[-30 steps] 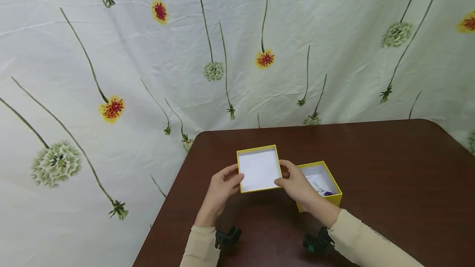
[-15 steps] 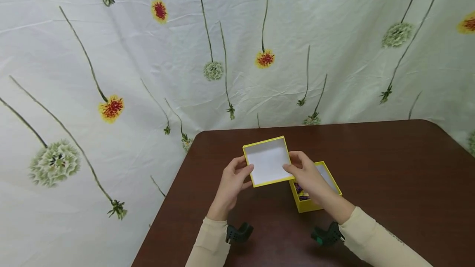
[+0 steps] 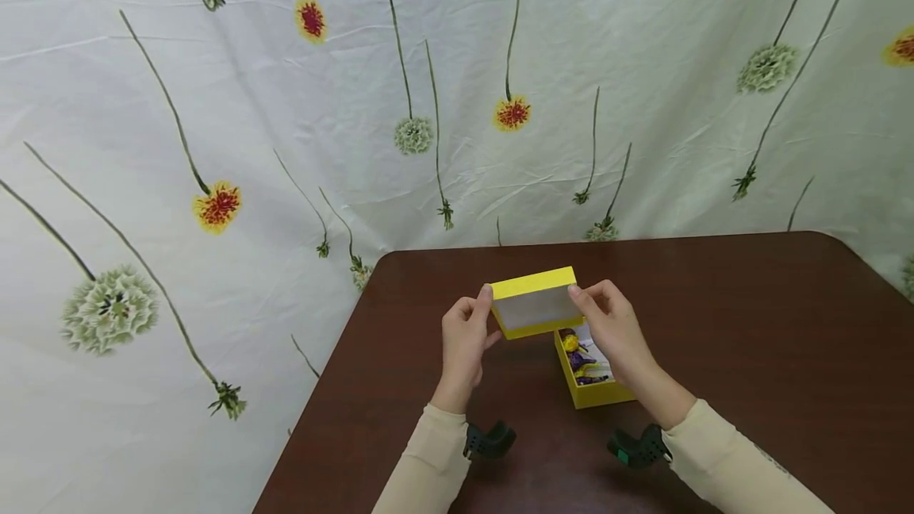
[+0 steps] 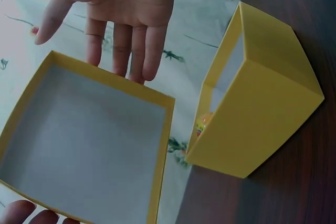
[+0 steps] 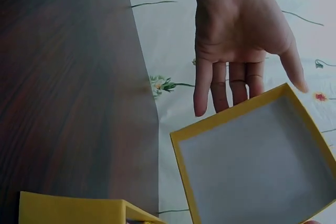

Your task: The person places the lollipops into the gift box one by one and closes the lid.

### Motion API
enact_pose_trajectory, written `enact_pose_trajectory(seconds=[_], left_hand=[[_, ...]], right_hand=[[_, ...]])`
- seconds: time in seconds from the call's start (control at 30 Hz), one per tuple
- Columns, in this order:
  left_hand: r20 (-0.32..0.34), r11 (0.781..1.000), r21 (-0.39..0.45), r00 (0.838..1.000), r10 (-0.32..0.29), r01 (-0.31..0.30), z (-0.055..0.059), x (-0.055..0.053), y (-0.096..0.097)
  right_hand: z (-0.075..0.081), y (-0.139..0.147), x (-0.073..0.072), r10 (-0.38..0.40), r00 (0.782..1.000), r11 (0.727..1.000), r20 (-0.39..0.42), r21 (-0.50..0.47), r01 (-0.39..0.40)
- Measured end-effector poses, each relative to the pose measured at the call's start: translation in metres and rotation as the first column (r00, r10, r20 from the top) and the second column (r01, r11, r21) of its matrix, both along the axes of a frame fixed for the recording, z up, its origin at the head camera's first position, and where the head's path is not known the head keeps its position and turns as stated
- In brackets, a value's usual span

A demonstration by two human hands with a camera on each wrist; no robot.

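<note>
Both hands hold a shallow yellow box lid (image 3: 539,304) by opposite sides, its pale inside tilted downward. My left hand (image 3: 464,343) grips its left side, with the thumb at the upper corner. At the opposite end my right hand (image 3: 616,331) pinches the right side between thumb and fingers. Both wrist views look into the hollow of the lid (image 4: 89,140). Just below and behind the lid in the head view, a deeper yellow box (image 3: 600,396) stands uncovered on the table. Small purple and yellow wrapped pieces (image 3: 581,359) lie inside it, partly hidden by my right hand.
The dark brown wooden table (image 3: 750,339) extends right of the box. Behind it hangs a white cloth (image 3: 457,101) printed with flowers. Dark wrist devices (image 3: 635,446) are strapped below both hands.
Both hands have moved right with the lid and brought it over the box's far left corner. The lid has tipped from inside facing up to inside facing down.
</note>
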State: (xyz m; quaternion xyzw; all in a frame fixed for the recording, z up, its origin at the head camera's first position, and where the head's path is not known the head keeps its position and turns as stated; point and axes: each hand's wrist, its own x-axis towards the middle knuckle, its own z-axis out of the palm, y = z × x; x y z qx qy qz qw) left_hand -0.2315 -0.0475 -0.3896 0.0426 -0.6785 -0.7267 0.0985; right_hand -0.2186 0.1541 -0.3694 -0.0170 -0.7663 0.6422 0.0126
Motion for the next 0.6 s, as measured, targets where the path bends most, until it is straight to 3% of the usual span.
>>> enact_pose_trajectory(seconds=[0.13, 0.23, 0.33, 0.47, 0.6], left_hand=[[-0.025, 0.999, -0.025, 0.999, 0.02, -0.021, 0.003, 0.003, 0.008], [-0.062, 0.998, -0.061, 0.998, 0.022, -0.026, 0.005, 0.007, 0.012], [-0.098, 0.998, -0.056, 0.995, 0.005, -0.011, 0.003, 0.011, 0.015], [-0.112, 0.998, -0.017, 0.992, -0.061, 0.059, -0.004, 0.016, 0.019], [-0.115, 0.992, -0.072, 0.987, -0.113, 0.105, -0.012, 0.023, 0.023]], right_hand=[[0.003, 0.003, 0.001, -0.063, 0.998, 0.998, -0.002, -0.004, 0.063], [0.004, 0.008, 0.002, -0.068, 0.998, 0.998, -0.009, -0.009, 0.068], [0.002, 0.014, 0.002, -0.039, 0.999, 0.999, -0.007, -0.021, 0.039], [-0.004, 0.026, 0.003, 0.021, 1.0, 1.0, -0.017, -0.019, -0.022], [-0.011, 0.039, 0.006, 0.092, 0.994, 0.995, -0.052, 0.052, -0.09]])
